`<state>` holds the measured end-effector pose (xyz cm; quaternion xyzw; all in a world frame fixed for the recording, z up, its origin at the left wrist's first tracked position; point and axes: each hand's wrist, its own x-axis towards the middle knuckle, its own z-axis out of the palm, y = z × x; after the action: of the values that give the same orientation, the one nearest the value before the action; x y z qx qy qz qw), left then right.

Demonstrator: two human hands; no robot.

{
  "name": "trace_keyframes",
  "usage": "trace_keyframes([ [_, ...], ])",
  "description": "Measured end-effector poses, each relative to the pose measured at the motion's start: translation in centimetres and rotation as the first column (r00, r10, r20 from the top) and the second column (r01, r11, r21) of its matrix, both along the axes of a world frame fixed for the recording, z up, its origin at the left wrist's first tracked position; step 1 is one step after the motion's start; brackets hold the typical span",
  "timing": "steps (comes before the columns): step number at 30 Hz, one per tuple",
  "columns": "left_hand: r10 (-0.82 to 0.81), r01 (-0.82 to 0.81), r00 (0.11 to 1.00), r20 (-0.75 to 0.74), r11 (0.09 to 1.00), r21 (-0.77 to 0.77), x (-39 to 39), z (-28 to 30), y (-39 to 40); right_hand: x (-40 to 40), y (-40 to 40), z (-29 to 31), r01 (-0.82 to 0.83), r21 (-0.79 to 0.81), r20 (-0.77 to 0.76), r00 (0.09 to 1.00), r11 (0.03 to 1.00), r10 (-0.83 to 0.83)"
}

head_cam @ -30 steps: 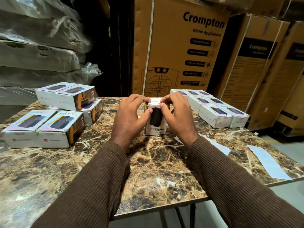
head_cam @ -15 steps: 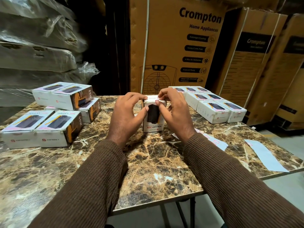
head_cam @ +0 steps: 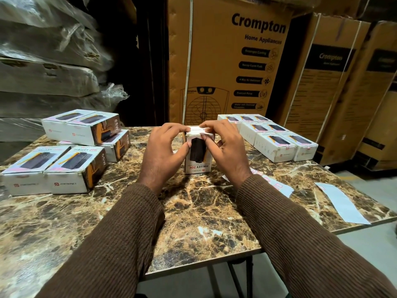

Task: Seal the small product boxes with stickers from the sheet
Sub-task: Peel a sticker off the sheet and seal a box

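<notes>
Steadying upright box (head_cam: pixel 198 155) at frame centre, my left hand (head_cam: pixel 164 151) and right hand (head_cam: pixel 225 147) both gripping it, fingers pressing top flap for sealing.

- A table with a brown and gold marble-look top (head_cam: pixel 199 214) fills the lower half of the frame, on thin dark metal legs (head_cam: pixel 249 274).
- Tall brown cardboard boxes with black "Crompton" words (head_cam: pixel 232 67) stand behind it, at the upper middle and right.
- Flat grey bundles wrapped in clear shiny plastic (head_cam: pixel 47 67) are piled at the upper left.
- A pale grey floor (head_cam: pixel 369 246) shows at the lower right.
</notes>
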<state>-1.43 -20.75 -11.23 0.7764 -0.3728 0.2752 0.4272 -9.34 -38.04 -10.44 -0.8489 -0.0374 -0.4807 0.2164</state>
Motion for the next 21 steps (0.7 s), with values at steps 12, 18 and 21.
trace_keyframes([
  [12, 0.006, -0.006, 1.0, -0.002, 1.0, 0.005, -0.23, 0.07, 0.01, 0.11, -0.14, -0.24, -0.014, 0.063, -0.003, 1.0, 0.998, 0.014],
  [18, -0.002, 0.002, 1.0, 0.007, 1.0, 0.0, -0.17, -0.02, -0.03, 0.31, 0.38, -0.12, 0.014, 0.056, -0.013, 1.0, 0.998, -0.013],
  [21, -0.003, 0.003, 1.0, 0.0, 1.0, -0.004, -0.13, -0.03, -0.03, 0.35, 0.4, -0.14, 0.02, 0.052, -0.011, 1.0, 0.998, -0.02],
])
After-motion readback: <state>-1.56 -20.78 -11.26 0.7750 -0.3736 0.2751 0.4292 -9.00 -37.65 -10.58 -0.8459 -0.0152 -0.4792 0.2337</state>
